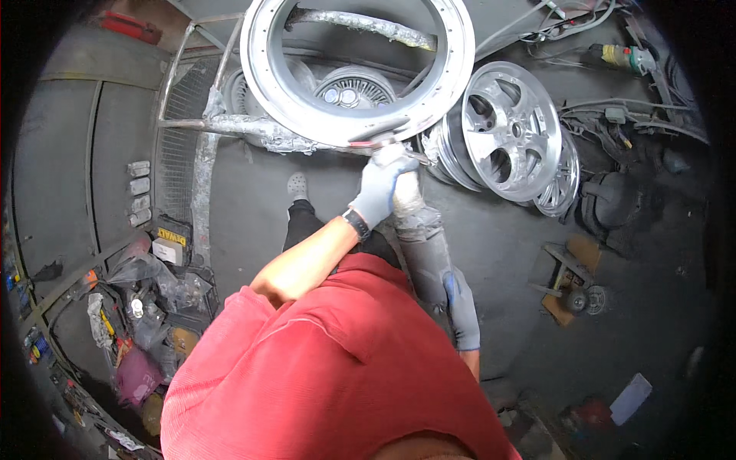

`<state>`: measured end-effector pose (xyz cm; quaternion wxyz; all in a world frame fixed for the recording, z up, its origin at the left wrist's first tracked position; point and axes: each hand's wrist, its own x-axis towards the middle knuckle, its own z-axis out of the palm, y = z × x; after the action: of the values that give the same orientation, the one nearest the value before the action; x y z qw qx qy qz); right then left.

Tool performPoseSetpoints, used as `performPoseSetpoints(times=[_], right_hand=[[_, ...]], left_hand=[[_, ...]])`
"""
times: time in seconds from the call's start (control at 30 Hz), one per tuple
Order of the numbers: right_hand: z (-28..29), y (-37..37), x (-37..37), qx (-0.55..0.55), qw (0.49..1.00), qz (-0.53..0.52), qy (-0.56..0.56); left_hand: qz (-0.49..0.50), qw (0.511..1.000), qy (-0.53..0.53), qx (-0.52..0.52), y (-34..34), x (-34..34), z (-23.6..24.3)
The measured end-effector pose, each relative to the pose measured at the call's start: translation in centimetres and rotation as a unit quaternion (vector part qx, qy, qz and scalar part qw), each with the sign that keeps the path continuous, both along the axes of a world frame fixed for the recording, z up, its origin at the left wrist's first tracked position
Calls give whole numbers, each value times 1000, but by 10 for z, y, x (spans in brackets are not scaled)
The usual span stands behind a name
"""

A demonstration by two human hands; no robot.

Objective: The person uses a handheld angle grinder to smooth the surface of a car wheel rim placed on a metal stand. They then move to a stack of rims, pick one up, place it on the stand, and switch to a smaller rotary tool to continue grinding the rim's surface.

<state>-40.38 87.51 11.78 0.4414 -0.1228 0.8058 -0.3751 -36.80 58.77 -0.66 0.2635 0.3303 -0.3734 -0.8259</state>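
Note:
A large silver wheel ring [272, 107] rests at the top of the view on a wrapped metal frame [184, 124]. My left hand [383, 180], in a grey glove, is closed at the ring's lower edge, at the top of a grey cylinder [425, 253] wrapped in plastic. A thin red-and-silver object [368, 143] lies by its fingers; exactly what the hand holds is hidden. My right hand [462, 310], also gloved, grips the side of the cylinder lower down.
Spoked wheels [510, 130] lean to the ring's right; more wheels [353, 92] sit beneath it. Cluttered cases and bags [161, 299] line the left. A tool on a wooden board [571, 284] lies on the grey floor at right. Cables and hoses [629, 107] run at upper right.

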Motion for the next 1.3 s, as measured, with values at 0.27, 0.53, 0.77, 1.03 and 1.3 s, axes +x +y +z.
performPoseSetpoints(times=[0.27,0.53,0.77,1.03,1.3], right_hand=[[45,-25,34,38,990,-126,-59],[25,-50,109,28,980,-146,-133],[24,-67,109,35,976,-130,-169],[66,-41,12,95,993,-30,-59],[98,-17,-85,47,999,-4,17]], left_hand=[[7,972,27,234,-4,-17,13],[-1,989,2,147,-50,54,13],[19,979,4,204,-68,69,11],[83,949,89,292,-8,2,8],[129,930,140,314,32,-82,39]])
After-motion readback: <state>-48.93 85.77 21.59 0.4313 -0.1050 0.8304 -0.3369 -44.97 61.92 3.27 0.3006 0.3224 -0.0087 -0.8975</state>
